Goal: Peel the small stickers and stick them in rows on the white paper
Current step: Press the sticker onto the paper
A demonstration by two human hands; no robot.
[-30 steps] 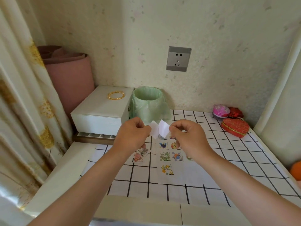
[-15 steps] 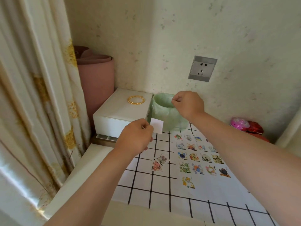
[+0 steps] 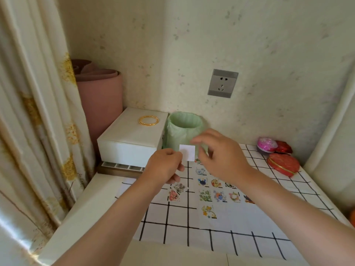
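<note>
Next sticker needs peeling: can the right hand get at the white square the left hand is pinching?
Probably yes. The right hand hovers open beside the white square, which juts clear of the left hand; nothing between.

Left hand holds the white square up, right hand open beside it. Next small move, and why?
Probably pinch the free edge of the white square with the right hand: the left hand holds it by one edge, and the nearest row on the white paper has one sticker.
</note>
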